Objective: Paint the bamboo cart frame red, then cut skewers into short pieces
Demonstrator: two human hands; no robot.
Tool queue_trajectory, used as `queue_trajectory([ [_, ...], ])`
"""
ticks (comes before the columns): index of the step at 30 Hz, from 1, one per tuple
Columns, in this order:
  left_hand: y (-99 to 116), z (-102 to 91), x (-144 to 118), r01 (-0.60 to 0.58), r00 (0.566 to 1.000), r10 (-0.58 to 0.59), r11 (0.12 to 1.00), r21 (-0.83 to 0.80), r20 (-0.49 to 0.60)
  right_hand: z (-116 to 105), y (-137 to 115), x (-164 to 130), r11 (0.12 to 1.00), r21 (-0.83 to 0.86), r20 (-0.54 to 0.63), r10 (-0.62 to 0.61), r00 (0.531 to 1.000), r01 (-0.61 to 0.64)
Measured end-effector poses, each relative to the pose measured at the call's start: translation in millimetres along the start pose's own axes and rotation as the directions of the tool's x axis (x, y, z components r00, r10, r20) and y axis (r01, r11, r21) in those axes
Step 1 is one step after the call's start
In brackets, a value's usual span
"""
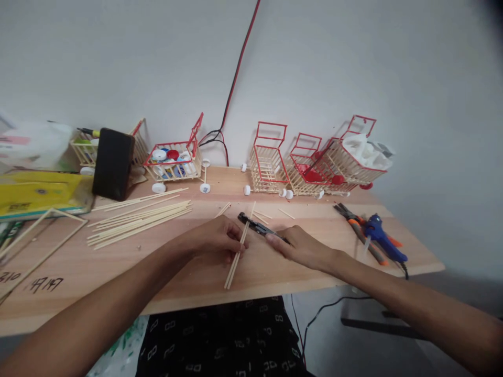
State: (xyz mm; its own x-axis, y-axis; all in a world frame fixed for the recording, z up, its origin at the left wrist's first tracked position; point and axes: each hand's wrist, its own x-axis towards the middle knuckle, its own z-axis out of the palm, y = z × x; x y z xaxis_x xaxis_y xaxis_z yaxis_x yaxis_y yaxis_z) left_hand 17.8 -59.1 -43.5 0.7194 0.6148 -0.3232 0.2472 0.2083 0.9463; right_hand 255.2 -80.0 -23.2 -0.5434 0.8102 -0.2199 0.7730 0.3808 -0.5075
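Observation:
My left hand (223, 235) pinches a pair of thin wooden sticks (234, 268), whose lower ends point toward the table's front edge. In my right hand (302, 246) are black pliers (257, 225), with the fingers wrapped round the handles. The head of the pliers is at the upper part of the sticks, just beyond my left fingertips; whether the jaws are closed on them I cannot tell. Short cut pieces of stick (262, 215) lie on the wood behind the pliers. A loose bundle of longer sticks (141, 222) rests to the left of my left hand.
Small stick-built carts (269, 162) with red rims line the wall; one (173, 159) holds bottle caps. A blue glue gun (379, 233) and orange-handled pliers (359, 230) lie right. Left are a black phone (113, 165), a yellow packet (43, 191) and a stick frame (66, 236).

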Motion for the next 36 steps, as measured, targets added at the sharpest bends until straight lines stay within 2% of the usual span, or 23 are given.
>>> queue_trajectory([
  [9,0,-9.0,-4,-0.04,0.998,0.041,0.999,0.022,-0.05,-7,-6,10,0.997,0.081,-0.046,0.01,0.999,-0.006],
  [18,-3,-7.1,-2,-0.008,1.0,0.008,1.0,0.004,-0.023,0,-1,8,0.999,0.031,-0.021,-0.042,0.999,0.043],
  [25,-2,-5.4,0,0.024,1.0,-0.024,1.0,0.015,0.006,2,3,7,0.999,-0.007,0.008,-0.038,0.999,0.038],
  [29,-1,-2.3,-1,0.014,1.0,-0.014,0.999,0.052,-0.012,3,2,6,0.999,-0.042,0.003,-0.013,1.0,0.013],
  [36,1,2.9,-3,-0.005,1.0,0.007,0.997,0.072,-0.022,6,2,2,0.996,-0.05,-0.023,-0.073,0.997,0.072],
])
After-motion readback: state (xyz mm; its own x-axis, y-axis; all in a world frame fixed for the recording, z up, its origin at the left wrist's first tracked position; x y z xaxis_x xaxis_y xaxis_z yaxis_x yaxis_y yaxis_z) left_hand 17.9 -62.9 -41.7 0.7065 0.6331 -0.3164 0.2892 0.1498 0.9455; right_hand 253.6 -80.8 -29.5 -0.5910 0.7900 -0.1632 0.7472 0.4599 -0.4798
